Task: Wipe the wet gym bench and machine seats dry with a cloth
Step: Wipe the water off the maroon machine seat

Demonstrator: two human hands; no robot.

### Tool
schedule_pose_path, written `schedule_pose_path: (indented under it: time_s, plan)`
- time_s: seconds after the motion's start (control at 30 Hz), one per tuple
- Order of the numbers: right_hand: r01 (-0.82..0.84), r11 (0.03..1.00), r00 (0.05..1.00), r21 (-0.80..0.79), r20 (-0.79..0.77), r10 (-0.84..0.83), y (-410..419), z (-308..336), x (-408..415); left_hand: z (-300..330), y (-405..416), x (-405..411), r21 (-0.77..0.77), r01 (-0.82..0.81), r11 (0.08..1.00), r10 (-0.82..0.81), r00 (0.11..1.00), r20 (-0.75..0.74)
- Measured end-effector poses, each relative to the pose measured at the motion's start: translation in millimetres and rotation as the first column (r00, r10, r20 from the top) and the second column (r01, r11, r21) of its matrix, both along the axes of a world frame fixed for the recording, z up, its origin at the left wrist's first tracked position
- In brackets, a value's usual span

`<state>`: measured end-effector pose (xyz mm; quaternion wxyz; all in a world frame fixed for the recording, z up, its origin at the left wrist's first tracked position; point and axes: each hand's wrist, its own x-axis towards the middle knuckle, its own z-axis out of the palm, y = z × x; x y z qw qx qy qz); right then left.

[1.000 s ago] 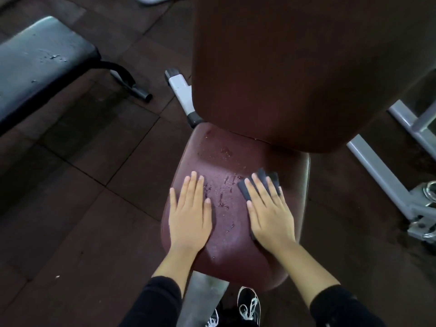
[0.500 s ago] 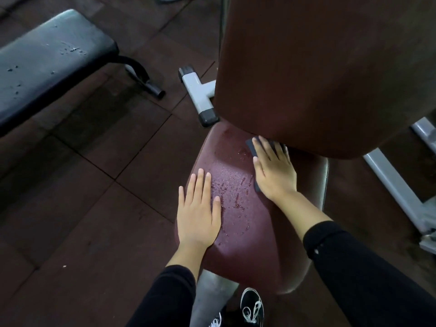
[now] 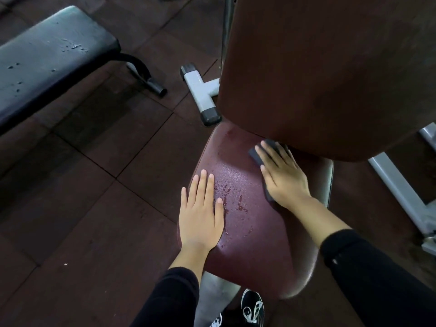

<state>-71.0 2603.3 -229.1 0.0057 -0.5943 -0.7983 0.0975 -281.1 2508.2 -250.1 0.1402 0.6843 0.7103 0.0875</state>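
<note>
1. Right hand [image 3: 283, 175] lies flat on the dark cloth [image 3: 256, 155], fingers straight and spread, pressing it onto the back of the maroon seat [image 3: 254, 232], just under the lower edge of the backrest [image 3: 330, 67]. No curl round the cloth; it's pinned by palm pressure only.
2. Left hand [image 3: 200, 215] is flat too, fingers straight and together, resting on the seat's left-front part w/ nothing held. Looks like a brace.
3. Cloth: mostly hidden under the hand; a corner shows past the fingertips and an edge near the wrist. Prob. thin, soft, light and limp, so it'll bunch or slide out if pushed w/ fingertips alone. Best handled w/ whole palm on its middle, weight down.
4. Seat: padded vinyl-type cover, slick where wet. Droplets [image 3: 232, 197] sit in the middle betw. the two hands, not yet wiped. Padding should give a bit under pressure.
5. Judgement: task is early on. Next pass needs the cloth dragged toward the front over the droplets.
6. Black bench [image 3: 47, 55], upper left, well apart from the seat, also carries droplets, untouched.
7. Risk: damp cloth may smear rather than lift; tight gap under the backrest is awkward to reach.
</note>
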Motion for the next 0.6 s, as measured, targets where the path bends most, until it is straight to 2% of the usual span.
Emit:
schedule_pose_path:
  time_s: [0.1,0.2,0.27,0.33,0.4,0.47,0.6]
  plan:
    - [0.06,0.998,0.998,0.016,0.03,-0.061,8.4,-1.9,-39.4,-0.2,0.9,0.5,0.01,0.0,1.0,0.0,1.0,0.008]
    - [-0.118,0.993,0.993,0.028,0.031,0.117,-17.5,0.4,-58.9,-1.4,0.6,0.1,0.011,0.001,1.0,-0.001,1.0,0.002]
    - [-0.243,0.97,0.97,0.02,-0.002,0.243,-39.6,2.9,-47.0,-2.6,-0.2,-0.9,0.006,-0.001,1.0,0.001,1.0,0.003]
    - [-0.299,0.954,0.954,0.035,-0.003,0.299,-49.2,2.7,-20.2,-2.9,-0.9,-1.6,0.003,0.0,1.0,0.0,1.0,0.001]
    - [-0.263,0.964,0.965,0.021,0.016,0.263,-43.5,1.1,6.5,-2.4,-1.1,-0.8,-0.002,0.003,1.0,-0.003,1.0,0.005]
    - [-0.156,0.988,0.988,-0.001,-0.008,0.156,-28.5,0.2,14.3,-2.2,-1.0,0.0,-0.001,-0.003,1.0,0.003,1.0,0.008]
    - [0.011,0.999,1.0,0.047,0.024,-0.012,-8.8,-3.6,-28.8,-3.9,-0.4,-0.2,-0.005,-0.004,1.0,0.004,1.0,0.004]
